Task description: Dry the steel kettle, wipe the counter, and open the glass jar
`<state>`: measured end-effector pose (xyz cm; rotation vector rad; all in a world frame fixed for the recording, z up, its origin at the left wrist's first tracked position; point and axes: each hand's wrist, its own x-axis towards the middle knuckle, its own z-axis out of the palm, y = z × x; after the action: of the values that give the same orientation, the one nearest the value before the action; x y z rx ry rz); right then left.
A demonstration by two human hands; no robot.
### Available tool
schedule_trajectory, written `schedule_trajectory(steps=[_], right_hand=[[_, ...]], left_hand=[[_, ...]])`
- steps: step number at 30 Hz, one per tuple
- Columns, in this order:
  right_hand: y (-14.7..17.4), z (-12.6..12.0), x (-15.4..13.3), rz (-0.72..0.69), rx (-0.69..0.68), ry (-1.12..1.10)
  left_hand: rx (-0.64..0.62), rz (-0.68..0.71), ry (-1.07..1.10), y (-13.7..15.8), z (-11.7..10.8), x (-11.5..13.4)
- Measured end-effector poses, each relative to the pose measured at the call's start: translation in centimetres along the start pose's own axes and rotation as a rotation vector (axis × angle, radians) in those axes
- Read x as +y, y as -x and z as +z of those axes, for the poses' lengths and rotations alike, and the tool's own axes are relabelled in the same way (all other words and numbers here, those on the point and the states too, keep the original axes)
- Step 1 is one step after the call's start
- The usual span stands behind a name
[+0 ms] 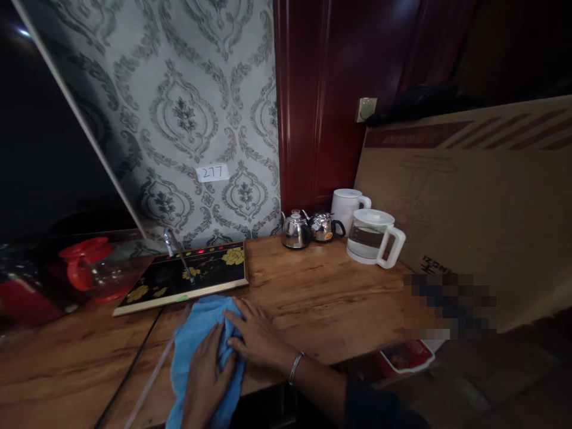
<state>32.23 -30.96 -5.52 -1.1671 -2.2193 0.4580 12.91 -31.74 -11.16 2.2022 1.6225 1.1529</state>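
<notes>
A blue cloth lies crumpled on the wooden table and hangs over its front edge. My left hand presses on the cloth with its fingers stretched out. To its right, my right hand rests on the cloth's right side, fingers spread and a bracelet at the wrist. Just behind the cloth sits a black induction-style tea stove with gold flowers and a curved metal spout. The cloth's far edge reaches close to the stove's front rim.
Two small steel kettles, a white kettle and a clear kettle with white handle stand at the back right. A red-lidded jug is left. A large cardboard box leans at right. A black cable crosses the table.
</notes>
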Motion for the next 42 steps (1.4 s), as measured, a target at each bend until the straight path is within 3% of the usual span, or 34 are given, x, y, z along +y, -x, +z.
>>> schedule_trajectory(steps=[4, 12, 18, 25, 31, 35, 38, 42], right_hand=[[-0.8, -0.4, -1.1, 0.005, -0.099, 0.088], [-2.9, 0.6, -1.7, 0.043, -0.132, 0.149], [-3.0, 1.9, -0.6, -0.011, -0.093, 0.223], [-1.7, 1.1, -0.2, -0.045, -0.037, 0.236], [-0.4, 0.2, 0.7, -0.059, -0.023, 0.236], [0.2, 0.1, 1.0, -0.031, -0.002, 0.248], [0.9, -0.1, 0.9, -0.011, -0.005, 0.28], [2.2, -0.2, 0.7, 0.016, -0.014, 0.286]], left_hand=[[0.148, -0.143, 0.178, 0.3, -0.6, -0.6], [0.277, -0.207, 0.142, 0.6, -0.2, 0.2], [0.091, -0.086, 0.091, 0.1, -0.7, -0.3], [0.02, 0.085, -0.041, 0.7, -0.4, -0.5], [-0.084, 0.215, -0.214, 2.4, -0.4, -2.2], [-0.094, 0.222, -0.302, 3.2, -0.4, -3.0], [-0.097, 0.188, -0.333, 3.9, -1.0, -1.3], [-0.109, 0.163, -0.35, 4.9, -2.1, 3.3]])
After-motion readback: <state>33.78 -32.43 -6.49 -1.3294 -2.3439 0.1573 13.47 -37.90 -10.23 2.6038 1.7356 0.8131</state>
